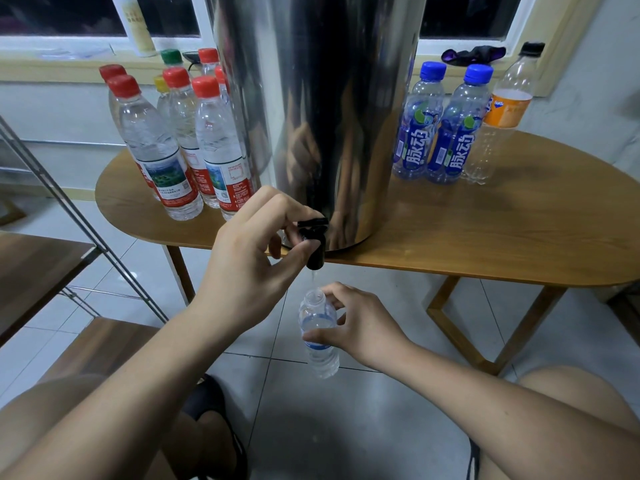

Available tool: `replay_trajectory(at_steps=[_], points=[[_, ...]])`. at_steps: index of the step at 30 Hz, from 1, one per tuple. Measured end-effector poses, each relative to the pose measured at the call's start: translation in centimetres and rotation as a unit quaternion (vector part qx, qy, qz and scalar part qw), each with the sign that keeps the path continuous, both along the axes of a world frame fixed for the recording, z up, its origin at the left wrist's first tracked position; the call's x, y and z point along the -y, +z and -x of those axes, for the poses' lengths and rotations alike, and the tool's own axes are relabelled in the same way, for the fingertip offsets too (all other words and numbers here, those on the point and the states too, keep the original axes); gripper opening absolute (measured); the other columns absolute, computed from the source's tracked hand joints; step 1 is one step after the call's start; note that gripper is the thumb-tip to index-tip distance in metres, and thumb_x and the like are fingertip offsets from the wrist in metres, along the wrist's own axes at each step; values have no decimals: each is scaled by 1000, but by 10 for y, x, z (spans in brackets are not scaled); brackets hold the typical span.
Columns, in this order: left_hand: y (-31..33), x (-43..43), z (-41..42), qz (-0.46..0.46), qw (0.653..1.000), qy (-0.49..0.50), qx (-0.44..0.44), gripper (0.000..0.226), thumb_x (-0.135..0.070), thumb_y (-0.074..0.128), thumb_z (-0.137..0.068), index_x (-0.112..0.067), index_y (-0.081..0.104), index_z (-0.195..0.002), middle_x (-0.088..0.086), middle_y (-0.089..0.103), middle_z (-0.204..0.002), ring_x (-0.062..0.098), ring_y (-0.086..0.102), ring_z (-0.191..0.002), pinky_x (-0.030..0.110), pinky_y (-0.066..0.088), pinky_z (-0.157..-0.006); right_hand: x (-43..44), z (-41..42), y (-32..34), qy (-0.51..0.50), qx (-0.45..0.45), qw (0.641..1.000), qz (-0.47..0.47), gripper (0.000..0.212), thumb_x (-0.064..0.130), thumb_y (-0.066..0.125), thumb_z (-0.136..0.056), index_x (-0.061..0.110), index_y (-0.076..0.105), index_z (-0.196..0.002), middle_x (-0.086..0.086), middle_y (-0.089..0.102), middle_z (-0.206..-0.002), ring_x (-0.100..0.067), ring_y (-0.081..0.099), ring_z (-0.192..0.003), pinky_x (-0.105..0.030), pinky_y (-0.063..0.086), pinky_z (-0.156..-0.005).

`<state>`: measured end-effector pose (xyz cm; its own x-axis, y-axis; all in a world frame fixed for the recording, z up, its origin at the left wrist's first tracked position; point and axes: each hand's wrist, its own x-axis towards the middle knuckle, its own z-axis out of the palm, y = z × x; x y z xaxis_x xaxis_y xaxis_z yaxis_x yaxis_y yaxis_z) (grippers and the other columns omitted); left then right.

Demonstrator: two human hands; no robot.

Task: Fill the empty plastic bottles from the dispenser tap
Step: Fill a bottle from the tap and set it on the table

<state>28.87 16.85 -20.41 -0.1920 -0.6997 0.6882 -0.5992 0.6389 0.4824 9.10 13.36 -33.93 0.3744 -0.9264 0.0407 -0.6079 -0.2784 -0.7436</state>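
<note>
A tall steel dispenser (318,98) stands on the wooden table (485,237), its black tap (313,242) jutting over the front edge. My left hand (256,258) grips the tap's lever with thumb and fingers. A thin stream of water falls from the spout. Just under it my right hand (360,323) holds a small clear uncapped bottle (320,336) upright, its open mouth below the spout. Water shows inside the bottle.
Several red-capped bottles (156,147) stand left of the dispenser. Two blue-capped bottles (433,126) and a Fanta bottle (498,112) stand right of it. A metal rack (69,202) and wooden shelves lie at the left. Tiled floor and my knees are below.
</note>
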Motion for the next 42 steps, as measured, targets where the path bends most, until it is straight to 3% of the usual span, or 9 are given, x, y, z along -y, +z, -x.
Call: replay_trajectory(at_steps=[9, 14, 42], points=[[0, 0, 0, -1, 1000, 0, -1, 31, -2, 84, -92, -21, 67, -110, -4, 60, -103, 14, 64, -84, 26, 51, -67, 0, 0, 0, 1, 2, 1000, -5, 68, 62, 92, -72, 36, 64, -128, 19, 69, -118, -6, 65, -106, -39, 60, -91], [-1, 1, 0, -4, 1000, 2, 0, 24, 0, 84, -92, -10, 71, -110, -2, 61, -103, 13, 65, -83, 29, 51, -66, 0, 0, 0, 2, 1, 1000, -7, 67, 60, 92, -72, 36, 64, -128, 19, 69, -117, -6, 65, -105, -39, 60, -90], [0, 0, 1, -4, 1000, 5, -2, 26, 1, 84, -91, -11, 71, -109, -4, 61, -101, 10, 64, -84, 30, 51, -66, -1, 0, 0, 3, -3, 1000, -7, 65, 61, 92, -72, 36, 64, -126, 18, 69, -114, -5, 66, -101, -39, 60, -89]])
